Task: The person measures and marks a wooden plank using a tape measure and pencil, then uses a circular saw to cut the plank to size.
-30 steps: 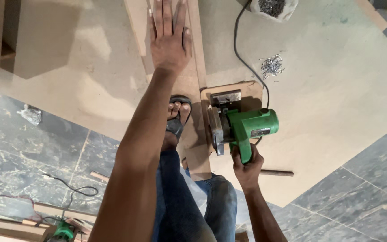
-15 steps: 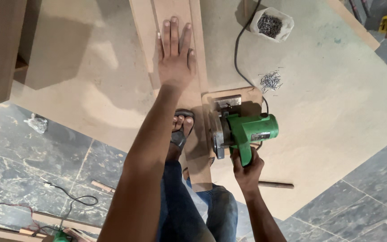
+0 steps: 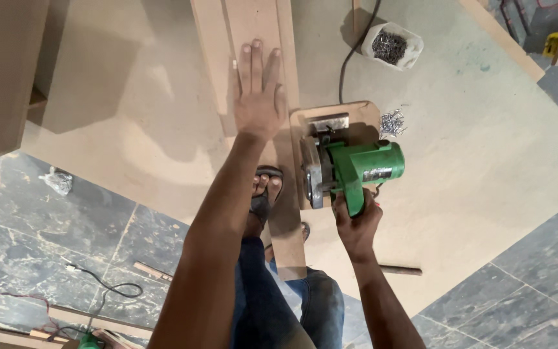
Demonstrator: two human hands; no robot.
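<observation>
A crumpled clear plastic bag is seen at the far left on the grey tiled floor, beside a black cable. A large sheet of pale board is laid over the floor. On it a long narrow plank is stretched away from the viewer, and the left hand is pressed flat on it, fingers spread open. A sandalled foot is set on the near part of the plank. Just right of the plank, a green circular saw is gripped by its handle in the closed right hand, its blade beside the plank's edge. A grey label is stuck on the saw's green body. Farther right, loose nails are scattered, and a white plastic bag of nails is seen above them.
</observation>
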